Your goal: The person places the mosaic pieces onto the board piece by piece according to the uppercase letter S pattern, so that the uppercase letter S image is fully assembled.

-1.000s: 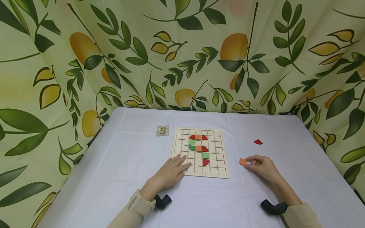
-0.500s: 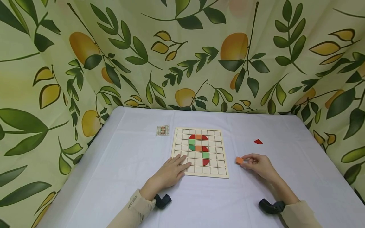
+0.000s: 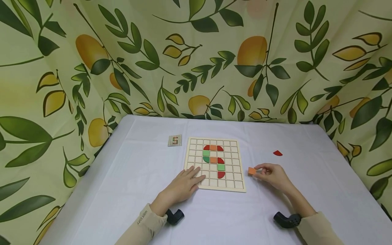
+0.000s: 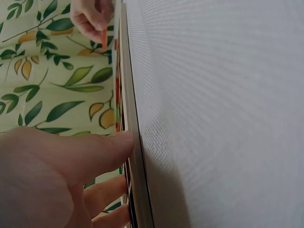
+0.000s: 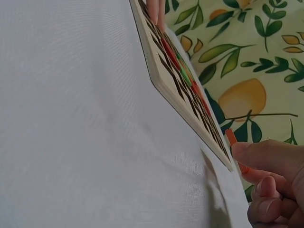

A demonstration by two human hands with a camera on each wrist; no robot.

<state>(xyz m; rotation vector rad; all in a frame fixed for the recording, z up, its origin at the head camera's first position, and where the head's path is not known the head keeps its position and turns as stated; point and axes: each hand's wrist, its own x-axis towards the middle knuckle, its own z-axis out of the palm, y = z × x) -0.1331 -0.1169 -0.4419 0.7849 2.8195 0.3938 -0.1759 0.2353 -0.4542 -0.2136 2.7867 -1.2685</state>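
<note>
My right hand (image 3: pixel 272 176) pinches an orange square tile (image 3: pixel 251 171) between thumb and finger, just off the right edge of the grid board (image 3: pixel 230 188). In the right wrist view the same tile (image 5: pixel 231 137) shows edge-on beside the thumb. My left hand (image 3: pixel 182 184) rests with spread, fairly straight fingers on the board's lower left corner. Red, orange and green tiles (image 3: pixel 221 167) fill several board cells in a curving S-like shape. On the cloth right of the board lies a red quarter-round tile (image 3: pixel 277 153).
A small pattern card (image 3: pixel 175 140) with a similar figure lies left of the board's top corner. White cloth (image 3: pixel 141 153) covers the table. A leaf-and-fruit curtain (image 3: pixel 196 68) hangs behind it. Each wrist carries a black device (image 3: pixel 288 220).
My right hand has moved left with the orange tile, bringing it from farther right to close beside the board. The left hand and the board stay where they were.
</note>
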